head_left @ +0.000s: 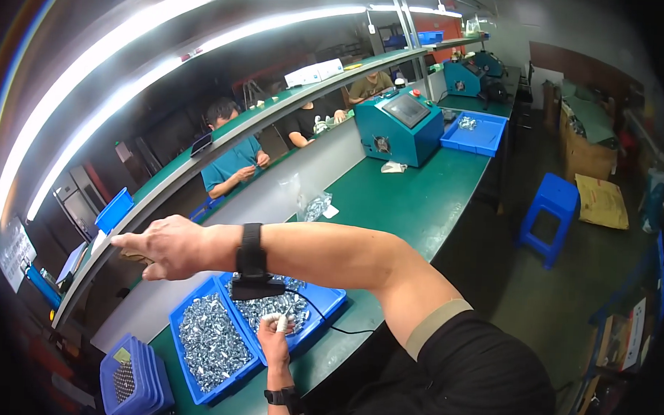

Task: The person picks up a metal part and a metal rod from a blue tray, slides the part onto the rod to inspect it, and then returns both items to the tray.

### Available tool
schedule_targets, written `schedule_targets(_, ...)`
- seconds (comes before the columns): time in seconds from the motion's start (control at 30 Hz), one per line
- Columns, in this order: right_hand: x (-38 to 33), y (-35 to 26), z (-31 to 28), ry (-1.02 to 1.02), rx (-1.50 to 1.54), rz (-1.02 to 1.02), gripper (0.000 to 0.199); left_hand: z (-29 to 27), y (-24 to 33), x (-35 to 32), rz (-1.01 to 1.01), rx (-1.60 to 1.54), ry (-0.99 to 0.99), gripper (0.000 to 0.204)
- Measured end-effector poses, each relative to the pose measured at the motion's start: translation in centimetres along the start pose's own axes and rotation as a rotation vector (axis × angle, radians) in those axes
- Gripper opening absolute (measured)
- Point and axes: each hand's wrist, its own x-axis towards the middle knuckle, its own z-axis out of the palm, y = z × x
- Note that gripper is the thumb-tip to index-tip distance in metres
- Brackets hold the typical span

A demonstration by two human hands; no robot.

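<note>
My right arm stretches across to the left, and my right hand [175,246] hangs in the air near the shelf edge. Its index finger points out and the thumb is apart; I see nothing held in it. Lower down, my left hand [275,340] is over the near edge of a blue tray [333,298] of small shiny metal parts [259,312]. White covers wrap its fingertips, which are pinched together; what they hold is too small to make out. Beside it lies a second blue tray [187,374] heaped with similar metal parts [212,342]. My right forearm and wrist strap hide part of the trays.
Stacked blue bins [139,384] stand at lower left. On the green bench [391,202] are a clear bag of parts [316,205], a teal machine [399,126] and a blue tray [474,145]. A shelf [232,127] runs overhead; people sit beyond. A blue stool [550,215] stands right.
</note>
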Motion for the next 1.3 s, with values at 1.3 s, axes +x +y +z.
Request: schedule_targets(1.3,-27.7,8.9,18.2,0.144,0.752,0.856,0.041,0.5,0.9,0.2,0.03,0.009,-0.035,0.015)
